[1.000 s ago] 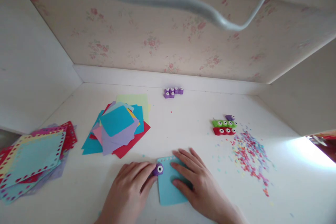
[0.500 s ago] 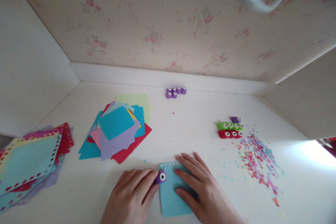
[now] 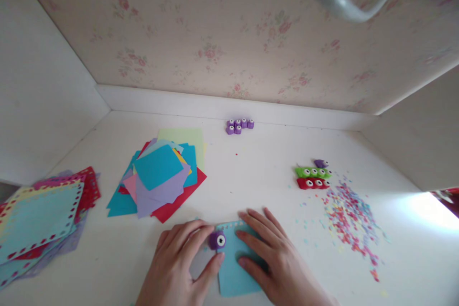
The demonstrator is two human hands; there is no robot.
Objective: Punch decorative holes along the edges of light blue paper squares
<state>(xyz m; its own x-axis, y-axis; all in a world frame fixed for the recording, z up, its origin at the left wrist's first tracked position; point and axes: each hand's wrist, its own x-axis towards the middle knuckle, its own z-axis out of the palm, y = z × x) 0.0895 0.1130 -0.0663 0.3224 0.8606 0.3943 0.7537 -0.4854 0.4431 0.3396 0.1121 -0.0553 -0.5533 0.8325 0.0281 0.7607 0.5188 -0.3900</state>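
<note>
A small purple craft punch [image 3: 217, 240] with an eye-like button sits over the left edge of a light blue paper sheet [image 3: 233, 277]. My left hand [image 3: 182, 258] has its fingertips at the punch's far side and its thumb at the near side, with the punch between them. Small holes run along the sheet's top edge. My right hand [image 3: 267, 251] lies spread on the sheet's right part, fingers apart, hiding some of it.
A pile of coloured paper [image 3: 158, 167] lies back left, with hole-edged sheets [image 3: 43, 220] at far left. Purple punches [image 3: 238, 125] stand near the wall. Right are red punches [image 3: 313, 183], green punches [image 3: 313, 172], another purple punch [image 3: 321, 163] and scattered confetti [image 3: 351, 220].
My left thumb has swung away from the fingers to the near side of the punch, showing more of it. My right hand keeps its place on the sheet.
</note>
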